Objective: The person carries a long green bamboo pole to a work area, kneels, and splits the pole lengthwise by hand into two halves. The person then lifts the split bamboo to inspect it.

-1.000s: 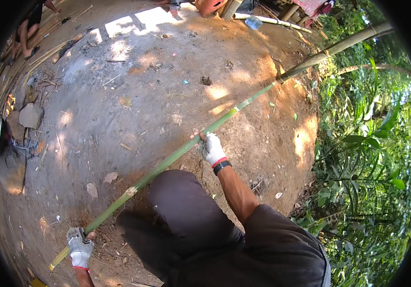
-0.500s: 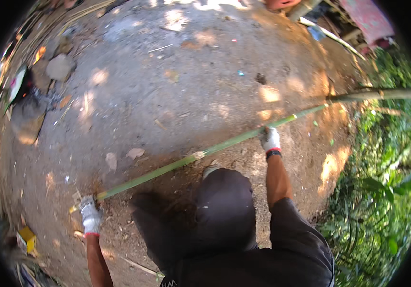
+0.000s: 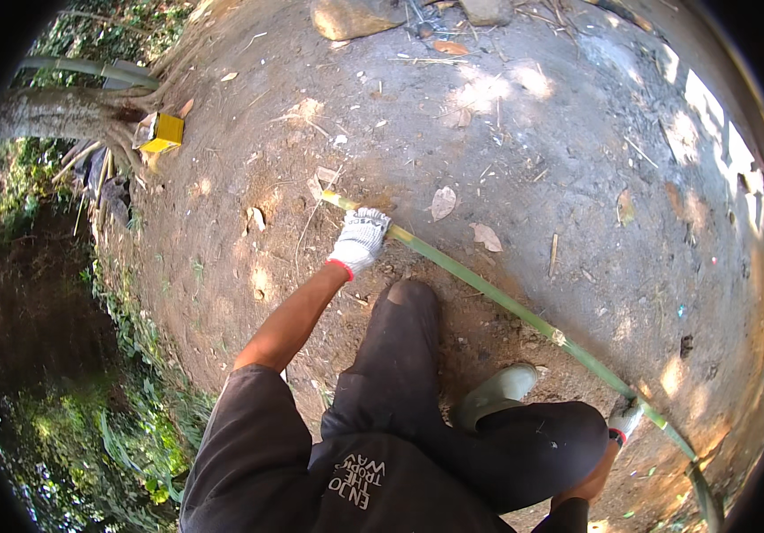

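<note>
A long green bamboo strip or pole (image 3: pixel 488 289) slants across the ground in front of me, from upper left down to the lower right. My left hand (image 3: pixel 362 238), in a white knit glove with a red cuff, is closed around it near its yellowish end, which pokes out past the fingers. Farther along, past a pale node, my right hand (image 3: pixel 626 417) grips it, also gloved; my bent knee and leg partly hide that arm. Beyond the right hand the bamboo runs on to a darker pole (image 3: pixel 706 497).
My knees and a pale boot (image 3: pixel 508 384) are close below the bamboo. At the upper left, a yellow box (image 3: pixel 161 131) lies by a tree trunk (image 3: pixel 53 115) and its roots. Stones (image 3: pixel 355 16) stand at the top. Dry leaves (image 3: pixel 443 202) dot the dirt; greenery borders the left.
My view has swung to the left, bringing the tree and the yellow box into sight. The bamboo now slants the other way in the picture, with both hands still on or at it.
</note>
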The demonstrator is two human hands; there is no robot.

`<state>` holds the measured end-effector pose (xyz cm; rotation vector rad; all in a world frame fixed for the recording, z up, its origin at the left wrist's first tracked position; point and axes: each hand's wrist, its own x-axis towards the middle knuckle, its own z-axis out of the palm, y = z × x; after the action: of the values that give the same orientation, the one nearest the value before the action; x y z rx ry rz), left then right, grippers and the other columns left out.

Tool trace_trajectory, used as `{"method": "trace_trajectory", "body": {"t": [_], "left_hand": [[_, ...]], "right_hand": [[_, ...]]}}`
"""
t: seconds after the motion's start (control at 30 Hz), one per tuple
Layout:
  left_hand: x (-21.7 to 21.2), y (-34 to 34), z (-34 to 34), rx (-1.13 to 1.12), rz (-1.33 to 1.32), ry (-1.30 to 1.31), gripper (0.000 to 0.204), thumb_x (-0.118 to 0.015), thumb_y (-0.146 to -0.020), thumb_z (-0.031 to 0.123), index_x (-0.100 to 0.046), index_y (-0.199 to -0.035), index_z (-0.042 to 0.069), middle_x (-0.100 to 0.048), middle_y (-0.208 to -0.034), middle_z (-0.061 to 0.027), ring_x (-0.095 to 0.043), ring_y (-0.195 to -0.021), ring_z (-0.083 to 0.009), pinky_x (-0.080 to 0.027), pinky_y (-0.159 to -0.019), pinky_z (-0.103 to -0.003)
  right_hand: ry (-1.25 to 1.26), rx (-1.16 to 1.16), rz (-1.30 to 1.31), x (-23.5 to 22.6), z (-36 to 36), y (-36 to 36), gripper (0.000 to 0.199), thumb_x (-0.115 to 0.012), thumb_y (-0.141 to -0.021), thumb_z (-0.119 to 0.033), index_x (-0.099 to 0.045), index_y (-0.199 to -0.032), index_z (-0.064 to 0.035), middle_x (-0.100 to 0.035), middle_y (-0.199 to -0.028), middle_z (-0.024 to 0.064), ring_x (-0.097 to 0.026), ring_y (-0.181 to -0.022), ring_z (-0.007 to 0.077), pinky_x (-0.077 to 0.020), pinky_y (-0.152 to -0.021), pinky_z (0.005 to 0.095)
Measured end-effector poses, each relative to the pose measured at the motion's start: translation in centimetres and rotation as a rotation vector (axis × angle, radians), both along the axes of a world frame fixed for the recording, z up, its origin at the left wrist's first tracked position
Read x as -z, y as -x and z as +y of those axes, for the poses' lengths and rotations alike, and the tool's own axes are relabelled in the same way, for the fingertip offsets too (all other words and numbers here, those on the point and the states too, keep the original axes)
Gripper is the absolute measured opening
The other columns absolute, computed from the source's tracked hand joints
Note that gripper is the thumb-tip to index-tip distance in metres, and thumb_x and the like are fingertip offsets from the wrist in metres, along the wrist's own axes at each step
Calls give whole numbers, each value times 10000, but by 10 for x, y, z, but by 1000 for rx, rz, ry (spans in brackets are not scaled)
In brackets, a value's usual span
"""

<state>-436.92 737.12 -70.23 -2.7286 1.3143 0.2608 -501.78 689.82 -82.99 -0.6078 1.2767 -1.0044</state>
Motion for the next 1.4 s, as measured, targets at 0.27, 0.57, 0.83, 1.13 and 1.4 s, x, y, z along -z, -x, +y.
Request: {"method": "trace_trajectory", "body": {"t": [0.27,0.57,0.83,1.13,1.4], "left_hand": [[66,17,-23,-184,-64,89,324,-566,-850,179,-571,-1154,66,-522,-1261,-185,-446,-1232,-349,-366,-991,-473],[39,67,-29,-450,249,309,388,-616,-771,198,-557,-1112,24,-529,-1171,-217,-503,-1107,-387,-383,-959,-490],[8,134,41,-734,524,595,251,-510,-880,249,-582,-930,13,-569,-983,-237,-523,-939,-417,-429,-791,-488],[80,119,78,-1131,1171,1408,224,-520,-900,170,-607,-1005,-7,-625,-837,-118,-618,-760,-229,-518,-673,-355],[107,28,55,-1469,1159,1484,176,-529,-930,184,-635,-989,56,-628,-790,-26,-592,-662,-130,-477,-547,-274]], "right_hand": [[-167,-220,233,-17,42,-62,446,-492,-909,-312,-472,-1244,-19,-522,-1237,146,-565,-1078,337,-489,-889,470],[-43,-488,996,-70,51,-114,417,-508,-844,-167,-452,-1237,-41,-600,-964,125,-603,-615,191,-468,-422,296],[451,-783,707,-227,43,-243,433,-445,-903,-103,-462,-1328,-18,-548,-831,57,-545,-678,133,-511,-626,286],[1796,-1763,837,-414,249,-431,385,-593,-789,-91,-606,-1168,-24,-587,-772,103,-592,-682,222,-497,-666,350],[1619,-2313,525,-342,349,-447,337,-693,-684,-142,-659,-1007,-55,-632,-759,119,-630,-745,305,-498,-664,420]]}}
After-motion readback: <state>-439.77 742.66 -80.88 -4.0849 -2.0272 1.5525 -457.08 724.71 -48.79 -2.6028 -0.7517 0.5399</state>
